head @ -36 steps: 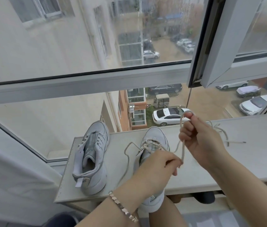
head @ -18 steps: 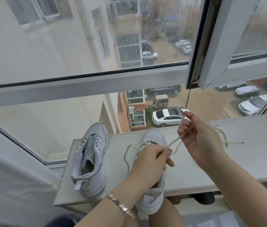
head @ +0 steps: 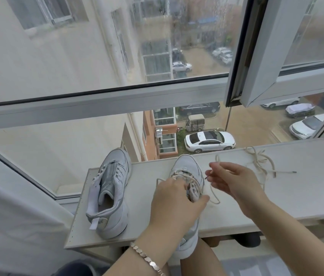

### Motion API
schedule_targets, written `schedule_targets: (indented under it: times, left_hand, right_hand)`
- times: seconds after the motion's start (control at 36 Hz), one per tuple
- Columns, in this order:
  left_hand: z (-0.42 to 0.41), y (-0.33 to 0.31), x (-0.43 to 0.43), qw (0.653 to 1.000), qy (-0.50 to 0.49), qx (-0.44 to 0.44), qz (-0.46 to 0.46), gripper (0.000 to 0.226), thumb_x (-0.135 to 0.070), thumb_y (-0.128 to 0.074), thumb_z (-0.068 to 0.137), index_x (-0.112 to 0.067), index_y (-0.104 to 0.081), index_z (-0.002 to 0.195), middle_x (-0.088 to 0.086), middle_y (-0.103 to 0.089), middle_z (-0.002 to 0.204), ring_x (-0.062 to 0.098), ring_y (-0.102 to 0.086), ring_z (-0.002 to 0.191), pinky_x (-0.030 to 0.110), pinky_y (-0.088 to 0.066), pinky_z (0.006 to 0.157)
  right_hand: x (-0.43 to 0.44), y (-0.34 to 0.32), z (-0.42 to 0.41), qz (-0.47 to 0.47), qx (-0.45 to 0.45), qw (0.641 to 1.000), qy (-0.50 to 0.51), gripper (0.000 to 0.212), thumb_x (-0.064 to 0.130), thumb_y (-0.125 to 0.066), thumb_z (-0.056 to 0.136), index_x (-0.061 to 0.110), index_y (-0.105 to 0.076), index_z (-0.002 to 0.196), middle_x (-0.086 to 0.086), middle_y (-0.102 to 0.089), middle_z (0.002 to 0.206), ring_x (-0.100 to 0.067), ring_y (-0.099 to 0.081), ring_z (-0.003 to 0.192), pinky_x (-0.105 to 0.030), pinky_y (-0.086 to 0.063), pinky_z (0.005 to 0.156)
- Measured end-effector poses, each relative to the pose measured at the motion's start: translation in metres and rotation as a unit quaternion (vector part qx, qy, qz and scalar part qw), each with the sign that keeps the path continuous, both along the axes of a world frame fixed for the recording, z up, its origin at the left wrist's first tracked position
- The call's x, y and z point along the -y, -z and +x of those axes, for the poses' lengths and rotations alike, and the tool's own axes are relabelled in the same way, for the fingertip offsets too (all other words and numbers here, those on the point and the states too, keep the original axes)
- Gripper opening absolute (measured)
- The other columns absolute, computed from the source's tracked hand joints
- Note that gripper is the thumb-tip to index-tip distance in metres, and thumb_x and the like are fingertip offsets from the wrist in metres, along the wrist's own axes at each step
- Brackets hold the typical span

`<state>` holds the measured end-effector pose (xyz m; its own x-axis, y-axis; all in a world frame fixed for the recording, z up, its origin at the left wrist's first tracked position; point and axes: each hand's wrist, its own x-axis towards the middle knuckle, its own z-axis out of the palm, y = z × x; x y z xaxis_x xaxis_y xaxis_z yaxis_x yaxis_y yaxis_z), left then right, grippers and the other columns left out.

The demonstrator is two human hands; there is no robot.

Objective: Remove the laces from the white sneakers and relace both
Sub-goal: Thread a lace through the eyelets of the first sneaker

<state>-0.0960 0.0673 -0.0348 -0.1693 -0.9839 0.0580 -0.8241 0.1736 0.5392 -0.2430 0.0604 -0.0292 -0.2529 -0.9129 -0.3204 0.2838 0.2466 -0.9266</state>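
Pale shelf board under a rain-streaked window, street below. Count: two white sneakers, two laces. The left sneaker stands unlaced. The right sneaker carries the threaded lace through its toe-end eyelets only. The spare lace lies loose at the board's right. The left hand is curled over the right sneaker, gripping it. The right hand pinches the threaded lace's tip between thumb and forefinger. Judged step: relacing, though unlacing is not excluded. The next move calls for feeding the tip into the next eyelet with the shoe held steady.
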Motion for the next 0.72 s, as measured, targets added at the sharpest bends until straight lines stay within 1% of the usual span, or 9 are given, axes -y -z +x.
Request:
schedule_targets:
  times: [0.06,0.11,0.17,0.25,0.33,0.39,0.47,0.58,0.72]
  left_hand:
    - [-0.004,0.004,-0.002,0.998,-0.003,0.06,0.003,0.053,-0.065,-0.054,0.077,-0.022,-0.058,0.107,-0.005,-0.053,0.102,0.015,-0.043,0.103,0.026,-0.039,0.084]
    - [-0.009,0.005,-0.003,0.996,-0.009,0.093,-0.008,0.049,-0.062,-0.051,0.08,-0.021,-0.06,0.104,-0.003,-0.054,0.104,0.016,-0.04,0.102,0.027,-0.038,0.082]
    - [-0.011,0.008,-0.004,0.994,-0.005,0.106,-0.03,0.041,-0.056,-0.05,0.083,-0.02,-0.063,0.099,-0.003,-0.055,0.102,0.017,-0.04,0.101,0.027,-0.037,0.081]
    - [-0.008,0.015,-0.005,0.996,-0.003,0.059,-0.062,0.029,-0.045,-0.054,0.083,-0.021,-0.067,0.094,-0.007,-0.053,0.093,0.016,-0.042,0.098,0.024,-0.036,0.083]
    - [-0.004,0.019,-0.005,0.996,-0.004,-0.009,-0.094,0.018,-0.034,-0.063,0.079,-0.018,-0.07,0.083,-0.011,-0.045,0.078,0.012,-0.039,0.085,0.02,-0.031,0.075]
    - [-0.002,0.02,-0.005,0.995,0.004,-0.024,-0.101,0.013,-0.029,-0.066,0.078,-0.018,-0.071,0.08,-0.013,-0.043,0.074,0.01,-0.037,0.08,0.018,-0.029,0.073]
    - [0.0,0.021,-0.004,0.994,0.016,-0.034,-0.104,0.01,-0.027,-0.068,0.077,-0.018,-0.071,0.078,-0.013,-0.045,0.073,0.01,-0.039,0.079,0.018,-0.029,0.071]
    - [0.002,0.021,-0.005,0.994,0.026,-0.051,-0.097,0.01,-0.027,-0.067,0.078,-0.02,-0.072,0.082,-0.015,-0.043,0.074,0.009,-0.039,0.08,0.016,-0.028,0.072]
    - [0.001,0.019,-0.006,0.993,0.029,-0.062,-0.096,0.011,-0.028,-0.067,0.079,-0.02,-0.072,0.084,-0.015,-0.044,0.075,0.01,-0.04,0.08,0.009,-0.025,0.068]
  right_hand:
    - [0.003,0.006,-0.001,-0.001,0.02,1.0,0.005,0.008,0.007,-0.064,0.085,0.003,-0.069,0.081,-0.01,-0.071,0.067,-0.013,-0.066,0.056,-0.017,-0.053,0.054]
    - [0.004,0.013,0.001,0.003,0.038,0.999,-0.001,0.005,0.001,-0.063,0.084,0.002,-0.068,0.085,-0.013,-0.07,0.068,-0.015,-0.066,0.056,-0.018,-0.054,0.057]
    - [0.004,0.019,0.004,0.001,0.038,0.999,-0.008,0.01,-0.005,-0.065,0.081,0.002,-0.068,0.086,-0.014,-0.07,0.069,-0.014,-0.066,0.057,-0.018,-0.055,0.058]
    - [0.002,0.022,0.008,-0.009,0.013,0.999,-0.034,0.014,-0.008,-0.067,0.077,0.002,-0.067,0.086,-0.012,-0.07,0.066,-0.013,-0.066,0.057,-0.016,-0.054,0.058]
    - [-0.001,0.024,0.008,-0.012,-0.017,0.998,-0.055,0.011,-0.01,-0.067,0.077,0.001,-0.067,0.079,-0.011,-0.068,0.06,-0.012,-0.065,0.052,-0.016,-0.053,0.054]
    - [-0.002,0.026,0.008,-0.013,-0.031,0.998,-0.059,0.011,-0.011,-0.066,0.077,0.001,-0.067,0.077,-0.01,-0.068,0.059,-0.012,-0.064,0.05,-0.017,-0.054,0.053]
    - [-0.004,0.03,0.008,-0.012,-0.032,0.998,-0.052,0.011,-0.009,-0.065,0.078,0.002,-0.067,0.077,-0.01,-0.068,0.059,-0.012,-0.064,0.051,-0.017,-0.053,0.054]
    - [-0.003,0.032,0.009,-0.02,-0.019,0.998,-0.051,0.011,-0.009,-0.065,0.079,0.002,-0.067,0.079,-0.009,-0.068,0.059,-0.012,-0.064,0.052,-0.016,-0.053,0.054]
    - [-0.002,0.028,0.007,-0.074,-0.017,0.997,-0.026,0.014,-0.008,-0.064,0.08,0.005,-0.068,0.081,-0.007,-0.069,0.06,-0.012,-0.065,0.054,-0.017,-0.053,0.056]
